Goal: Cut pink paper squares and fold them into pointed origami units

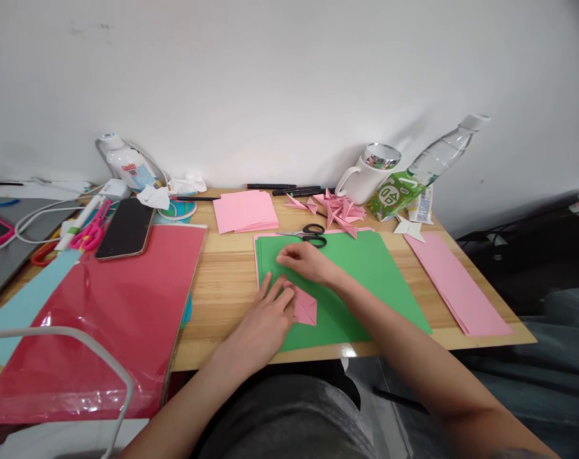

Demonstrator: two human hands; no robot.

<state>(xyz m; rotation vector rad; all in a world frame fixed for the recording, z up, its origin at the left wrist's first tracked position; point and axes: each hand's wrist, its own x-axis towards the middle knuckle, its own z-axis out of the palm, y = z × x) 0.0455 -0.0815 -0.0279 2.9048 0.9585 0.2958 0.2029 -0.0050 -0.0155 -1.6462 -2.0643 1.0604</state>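
A small folded piece of pink paper (307, 307) with crease lines lies on a stack of green paper sheets (366, 274). My left hand (265, 322) rests over its left side, fingers spread and pressing down, so part of the paper is hidden. Just above it, my right hand (307, 261) hovers over the green sheets, thumb and fingertips pinched together. Whether anything is between those fingertips I cannot make out. Black-handled scissors (313, 237) lie at the far edge of the green stack, just beyond my right hand.
Behind the scissors sit folded pink paper pieces (340, 209). Square pink sheets (246, 210) lie back left; long pink strips (456, 284) lie right. A white mug (366, 175), green carton (389, 194) and clear bottle (445, 150) stand behind. A phone (127, 228) rests on red paper (112, 312).
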